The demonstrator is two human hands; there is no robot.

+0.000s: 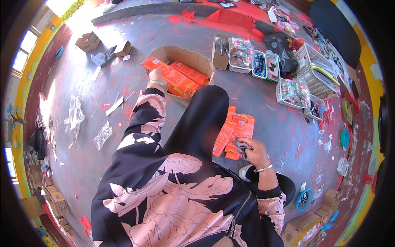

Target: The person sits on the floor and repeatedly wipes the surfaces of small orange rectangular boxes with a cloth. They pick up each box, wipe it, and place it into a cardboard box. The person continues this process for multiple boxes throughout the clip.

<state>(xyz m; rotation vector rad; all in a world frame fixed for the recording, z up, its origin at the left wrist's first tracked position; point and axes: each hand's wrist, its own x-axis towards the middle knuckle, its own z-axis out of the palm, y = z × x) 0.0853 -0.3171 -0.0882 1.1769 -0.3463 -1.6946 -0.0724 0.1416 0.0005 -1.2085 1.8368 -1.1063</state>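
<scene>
My left hand [157, 75], with a bangle at the wrist, grips a flat red-orange printed packet [168, 74] at the mouth of a large cardboard box [202, 58]. More red packets [193, 72] lie inside the box. My right hand [256, 152], with a silver bangle, pinches a crumpled grey cloth [243, 146]. Just left of that hand, a loose spread of red-orange packets [223, 136] lies on the floor beside my bent knee. My left fingers are partly hidden behind the wrist.
White baskets of colourful wrapped items [242, 54] and stacked crates [314, 74] stand at the right. Small open cartons [89, 41] sit at upper left. Clear plastic bags [74, 115] and scraps litter the grey floor. A blue basin [304, 200] rests at lower right.
</scene>
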